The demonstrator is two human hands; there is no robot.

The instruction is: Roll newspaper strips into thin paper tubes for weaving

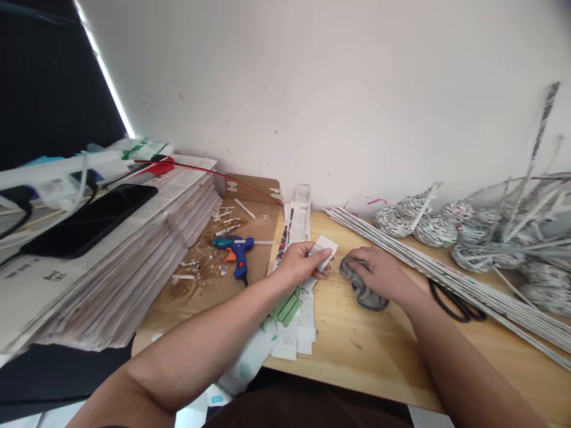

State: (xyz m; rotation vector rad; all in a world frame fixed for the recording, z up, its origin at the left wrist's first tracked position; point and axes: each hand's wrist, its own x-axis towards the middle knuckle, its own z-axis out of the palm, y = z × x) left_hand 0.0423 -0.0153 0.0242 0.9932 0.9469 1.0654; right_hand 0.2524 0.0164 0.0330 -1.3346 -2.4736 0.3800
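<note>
My left hand (307, 261) pinches a small white piece of paper (325, 245) between thumb and fingers, above a stack of newspaper strips (298, 220). To its right, my right hand (375, 270) rests on a crumpled grey cloth (369, 297) on the wooden table (339, 351), its fingers closed on the upper part of the cloth. A green and white printed wrapping (288, 309) lies under my left wrist, over the strips.
A blue glue gun (241, 255) lies on scrap-strewn cardboard (263, 232). Stacked newspapers (178, 226) hold a phone (93, 220) at left. Rolled paper sticks (414, 255), black-handled scissors (455, 303) and woven paper pieces (435, 229) are at right.
</note>
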